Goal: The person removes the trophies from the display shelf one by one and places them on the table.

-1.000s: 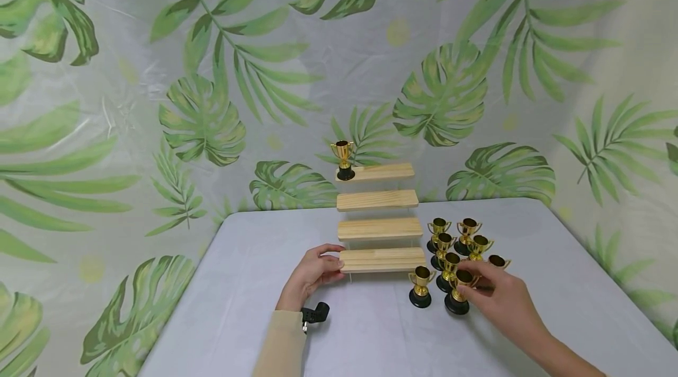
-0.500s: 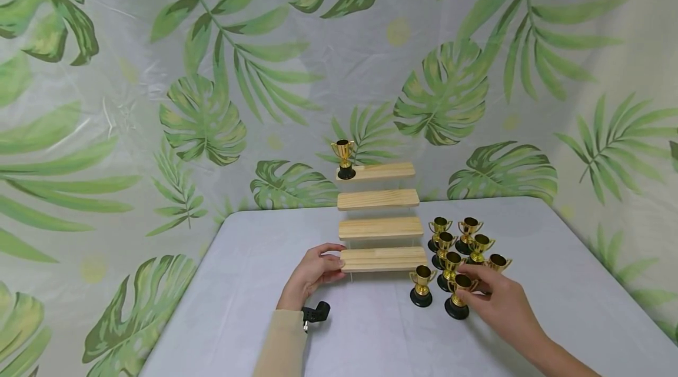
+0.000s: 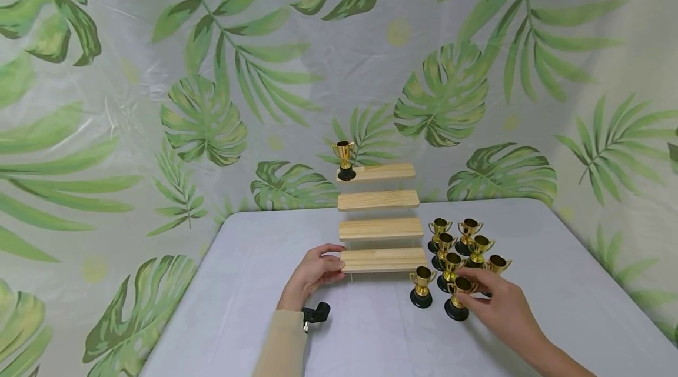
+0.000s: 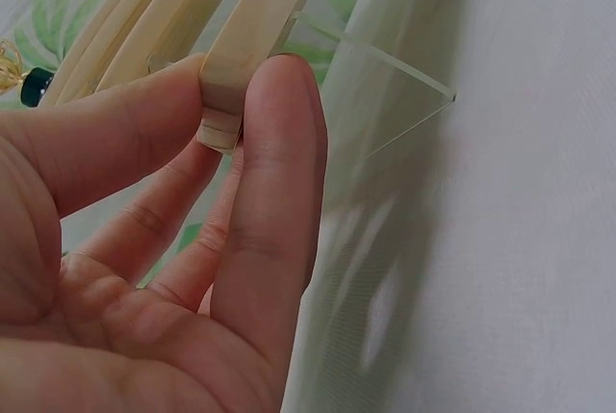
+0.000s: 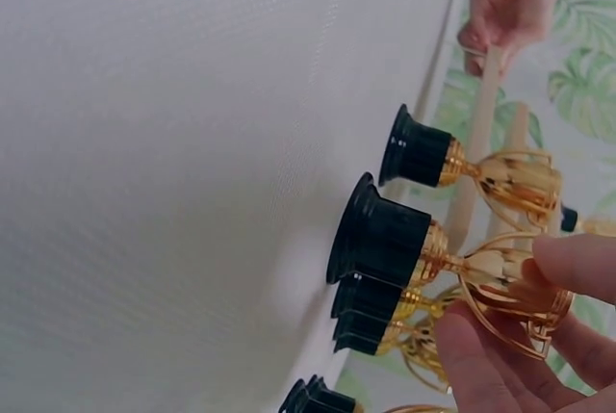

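A four-step wooden riser [image 3: 380,219] stands at the middle of the table, with one gold trophy [image 3: 345,160] on the left end of its top step. My left hand [image 3: 312,275] pinches the left end of the lowest wooden step [image 4: 252,42] between thumb and fingers. To the right of the riser stands a cluster of several small gold trophies [image 3: 459,244] on black bases. My right hand [image 3: 498,303] pinches the cup of the nearest trophy [image 3: 458,299]; in the right wrist view its black base [image 5: 377,238] rests on the table while fingertips [image 5: 568,267] hold the cup.
The table [image 3: 360,336] is covered in a pale cloth. A leaf-print curtain [image 3: 212,89] hangs behind and to both sides. Another trophy [image 3: 422,286] stands alone just left of the held one. A clear acrylic side panel [image 4: 385,95] supports the riser.
My right hand with the nearest trophy has shifted slightly down and toward me. The left hand has stayed on the lowest step.
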